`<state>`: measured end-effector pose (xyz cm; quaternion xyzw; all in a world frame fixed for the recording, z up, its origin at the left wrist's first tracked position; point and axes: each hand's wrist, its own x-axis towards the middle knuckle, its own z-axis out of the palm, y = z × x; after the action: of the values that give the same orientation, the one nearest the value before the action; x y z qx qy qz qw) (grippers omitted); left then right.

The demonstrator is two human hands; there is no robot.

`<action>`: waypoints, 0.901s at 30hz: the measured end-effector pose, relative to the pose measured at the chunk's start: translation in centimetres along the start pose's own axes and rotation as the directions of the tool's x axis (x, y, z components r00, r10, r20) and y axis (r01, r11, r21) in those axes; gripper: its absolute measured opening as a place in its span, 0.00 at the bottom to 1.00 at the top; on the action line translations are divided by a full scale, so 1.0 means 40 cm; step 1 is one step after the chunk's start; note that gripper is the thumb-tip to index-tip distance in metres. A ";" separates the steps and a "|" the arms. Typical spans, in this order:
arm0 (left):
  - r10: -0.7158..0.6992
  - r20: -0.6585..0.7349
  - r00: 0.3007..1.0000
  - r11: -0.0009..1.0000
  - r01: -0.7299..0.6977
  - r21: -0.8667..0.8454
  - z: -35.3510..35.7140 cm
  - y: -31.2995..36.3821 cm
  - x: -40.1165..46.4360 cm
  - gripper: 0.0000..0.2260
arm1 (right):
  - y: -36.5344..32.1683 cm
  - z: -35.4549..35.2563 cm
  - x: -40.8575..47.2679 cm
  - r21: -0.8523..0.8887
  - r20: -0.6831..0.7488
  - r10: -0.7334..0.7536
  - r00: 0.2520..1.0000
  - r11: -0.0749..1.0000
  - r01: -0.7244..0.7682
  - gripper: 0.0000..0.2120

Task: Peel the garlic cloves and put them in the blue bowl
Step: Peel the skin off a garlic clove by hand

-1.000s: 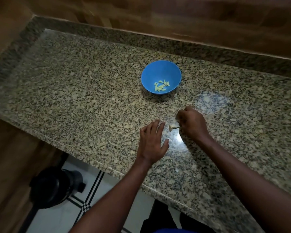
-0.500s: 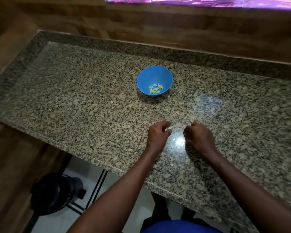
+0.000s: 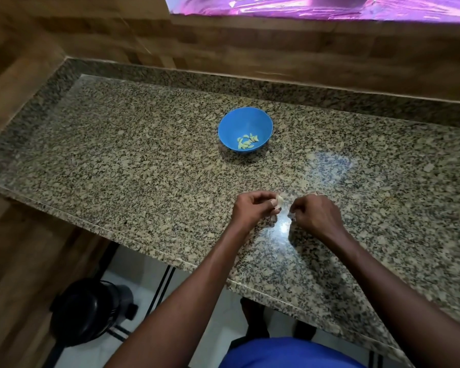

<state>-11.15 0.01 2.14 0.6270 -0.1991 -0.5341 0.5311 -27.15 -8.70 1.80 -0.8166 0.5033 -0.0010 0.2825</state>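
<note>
The garlic clove (image 3: 278, 201) sits pinched at the fingertips of the left hand (image 3: 252, 208), held just above the granite table (image 3: 144, 160) and close to the right hand (image 3: 316, 216). The right hand's grip is curled, and its fingertips seem to nip a small pale scrap, probably loosened skin (image 3: 291, 215), though it is too small to be sure. The step in hand looks like stripping the skin: it would go best if the left hand holds the clove steady while the right pulls the papery layer away in short tugs, so the clove does not slip. The blue bowl (image 3: 245, 120), well apart toward the wall, already holds several peeled cloves (image 3: 246, 142); the bare clove belongs there next.
</note>
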 end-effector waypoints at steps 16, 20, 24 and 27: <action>0.056 0.063 0.996 0.997 -0.059 0.046 0.009 0.029 -0.006 0.10 | -0.035 -0.071 -0.007 0.769 0.009 0.057 0.998 0.637 -0.044 0.04; 0.019 0.041 0.999 1.000 -0.018 -0.012 0.016 0.038 -0.001 0.09 | -0.033 -0.083 -0.013 0.837 0.050 0.025 0.998 0.544 -0.055 0.05; 0.035 0.064 0.997 0.999 -0.033 -0.028 0.020 0.047 -0.006 0.10 | -0.030 -0.089 -0.013 0.846 0.035 0.013 0.999 0.532 -0.037 0.07; 0.036 0.106 0.994 0.997 -0.028 -0.070 0.023 0.054 -0.012 0.09 | -0.019 -0.086 -0.009 0.870 0.037 0.046 0.998 0.491 -0.055 0.07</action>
<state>-11.45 -0.77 4.37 0.5757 -0.2191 -0.5648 0.5492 -27.68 -9.75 5.16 -0.5480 0.4568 -0.2427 0.6574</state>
